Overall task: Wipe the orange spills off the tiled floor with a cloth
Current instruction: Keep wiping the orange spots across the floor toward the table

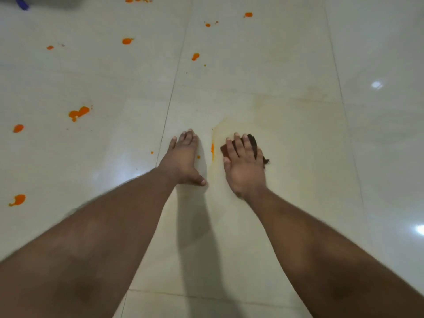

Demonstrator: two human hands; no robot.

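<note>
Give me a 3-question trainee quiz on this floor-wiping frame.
1. Which hand presses the cloth?
2. True or false: the left hand rests flat on the tiled floor, holding nothing.
3. Most unwiped orange spills lie: A) left of the hands B) right of them C) behind the arms

Key: 1 right; 2 true; 3 A

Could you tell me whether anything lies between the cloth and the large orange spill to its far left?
Yes: the left hand, flat on the floor, sits between the cloth under the right hand and the large orange spill.
</note>
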